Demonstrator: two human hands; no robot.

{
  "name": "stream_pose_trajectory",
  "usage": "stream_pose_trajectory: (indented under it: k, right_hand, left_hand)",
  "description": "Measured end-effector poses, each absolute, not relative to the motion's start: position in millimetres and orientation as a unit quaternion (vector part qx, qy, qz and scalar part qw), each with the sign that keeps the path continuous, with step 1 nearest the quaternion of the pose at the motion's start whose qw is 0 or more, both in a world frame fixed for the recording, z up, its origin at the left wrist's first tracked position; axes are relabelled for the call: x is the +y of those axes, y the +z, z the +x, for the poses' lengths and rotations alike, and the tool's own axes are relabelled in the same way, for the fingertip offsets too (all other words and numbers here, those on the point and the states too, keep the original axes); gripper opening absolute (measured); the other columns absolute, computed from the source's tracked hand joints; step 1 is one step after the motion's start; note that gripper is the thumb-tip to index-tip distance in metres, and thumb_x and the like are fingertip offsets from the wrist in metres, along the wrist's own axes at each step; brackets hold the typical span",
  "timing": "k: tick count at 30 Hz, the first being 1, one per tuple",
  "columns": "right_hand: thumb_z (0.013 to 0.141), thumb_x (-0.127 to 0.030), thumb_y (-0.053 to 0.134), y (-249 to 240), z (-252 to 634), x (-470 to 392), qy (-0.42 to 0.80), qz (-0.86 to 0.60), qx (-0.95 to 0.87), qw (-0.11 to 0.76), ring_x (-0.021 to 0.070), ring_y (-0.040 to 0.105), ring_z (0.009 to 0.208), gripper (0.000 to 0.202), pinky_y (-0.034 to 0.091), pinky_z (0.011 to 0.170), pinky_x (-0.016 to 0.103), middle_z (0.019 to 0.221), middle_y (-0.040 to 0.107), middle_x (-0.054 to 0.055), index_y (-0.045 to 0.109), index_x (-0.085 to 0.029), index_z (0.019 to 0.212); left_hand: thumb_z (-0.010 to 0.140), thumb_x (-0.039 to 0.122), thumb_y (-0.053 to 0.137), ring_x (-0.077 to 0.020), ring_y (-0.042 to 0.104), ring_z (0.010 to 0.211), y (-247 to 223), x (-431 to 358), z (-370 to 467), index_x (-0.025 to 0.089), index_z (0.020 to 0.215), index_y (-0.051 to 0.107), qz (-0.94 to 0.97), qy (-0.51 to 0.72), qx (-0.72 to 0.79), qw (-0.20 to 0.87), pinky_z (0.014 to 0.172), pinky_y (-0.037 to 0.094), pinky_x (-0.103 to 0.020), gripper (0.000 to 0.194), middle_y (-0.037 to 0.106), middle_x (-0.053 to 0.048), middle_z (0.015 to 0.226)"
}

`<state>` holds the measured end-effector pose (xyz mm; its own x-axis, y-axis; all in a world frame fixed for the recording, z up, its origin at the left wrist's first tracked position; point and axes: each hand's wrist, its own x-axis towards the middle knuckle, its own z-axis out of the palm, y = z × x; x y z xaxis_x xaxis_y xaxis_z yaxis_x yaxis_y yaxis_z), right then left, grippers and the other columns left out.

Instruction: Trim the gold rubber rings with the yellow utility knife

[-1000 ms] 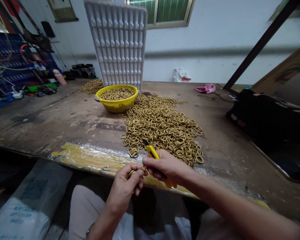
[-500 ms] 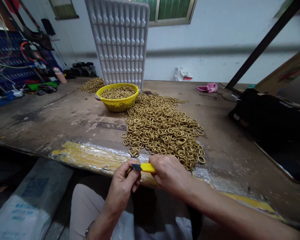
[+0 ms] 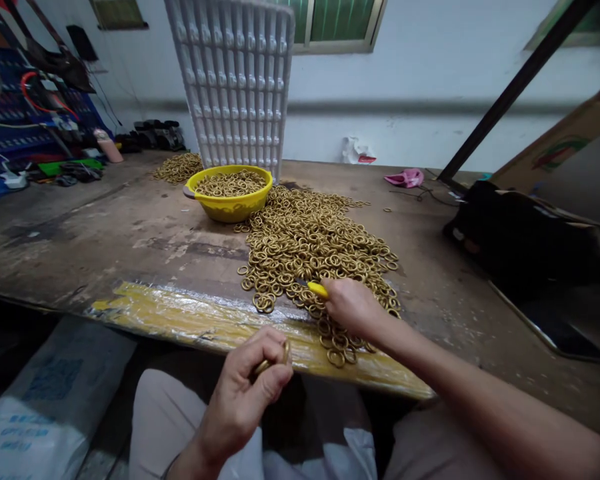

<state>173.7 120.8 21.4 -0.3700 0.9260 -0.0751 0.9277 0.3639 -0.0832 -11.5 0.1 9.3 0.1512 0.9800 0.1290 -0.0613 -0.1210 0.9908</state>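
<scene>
My left hand (image 3: 250, 383) is closed around brass-coloured rings (image 3: 287, 352) just off the table's front edge; one ring stands up between thumb and forefinger, and how many more sit in the palm is hidden. My right hand (image 3: 355, 307) grips a yellow utility knife (image 3: 318, 290). Its dark blade points left, over the heap of rings (image 3: 315, 240), and seems to touch the pile. Several rings lie beneath and in front of the right hand, near the table edge. Behind the heap at left, a yellow basin (image 3: 235, 207) holds more of the same rings.
A ribbed grey plastic tray (image 3: 235, 87) stands upright behind the basin. A smaller ring pile (image 3: 177, 167) lies beside it. At right are a pink cloth (image 3: 405, 177), a black bundle (image 3: 520, 233) and a slanting dark bar (image 3: 515, 93). Yellow tape (image 3: 180, 317) covers the front edge.
My right hand has moved forward with the knife, away from the left hand and onto the heap. Some rings now lie nearer the front edge. The left hand has dropped slightly, still holding rings.
</scene>
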Motion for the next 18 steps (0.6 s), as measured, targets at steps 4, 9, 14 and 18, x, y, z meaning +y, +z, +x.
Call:
stream_pose_trajectory:
  k: [4,9,14,18]
  right_hand:
    - [0.086,-0.025,0.049,15.7,173.6,131.7,-0.122,0.541,0.83,-0.056,0.015,0.056,0.064,0.017,0.029,0.055,0.025,0.073,0.065,0.006,0.063,-0.017,0.08]
    - [0.083,-0.025,0.054,4.2,157.2,129.3,-0.036,0.515,0.856,-0.02,0.0171,0.058,0.076,0.013,0.033,0.06,0.026,0.091,0.064,0.008,0.063,-0.017,0.089]
    - [0.08,-0.015,0.051,0.4,156.2,134.1,-0.03,0.521,0.853,-0.012,0.017,0.058,0.073,0.013,0.034,0.06,0.027,0.085,0.064,0.008,0.064,-0.015,0.082]
    - [0.081,-0.019,0.05,10.5,159.7,128.6,-0.143,0.52,0.835,-0.107,0.0132,0.052,0.063,0.012,0.033,0.056,0.024,0.071,0.059,0.003,0.059,-0.016,0.073]
  left_hand:
    - [0.08,0.021,0.058,-0.0149,0.046,0.066,2.7,-3.3,-9.8,0.019,0.072,0.053,0.608,0.392,0.447,0.526,0.062,0.037,-0.025,0.01,0.05,-0.001,0.07]
    - [0.072,0.014,0.063,-0.0193,0.054,0.077,-7.6,-16.7,-11.4,0.021,0.086,0.06,0.667,0.315,0.492,0.462,0.07,0.04,-0.026,0.016,0.062,-0.004,0.084]
    - [0.081,0.02,0.057,-0.0195,0.058,0.08,-13.7,-15.5,-15.9,0.019,0.081,0.06,0.649,0.348,0.494,0.462,0.074,0.044,-0.028,0.003,0.064,-0.006,0.084]
    - [0.087,0.035,0.052,-0.0151,0.059,0.063,-20.8,4.1,-14.0,0.018,0.099,0.053,0.473,0.452,0.514,0.554,0.053,0.045,-0.024,0.02,0.066,-0.007,0.086]
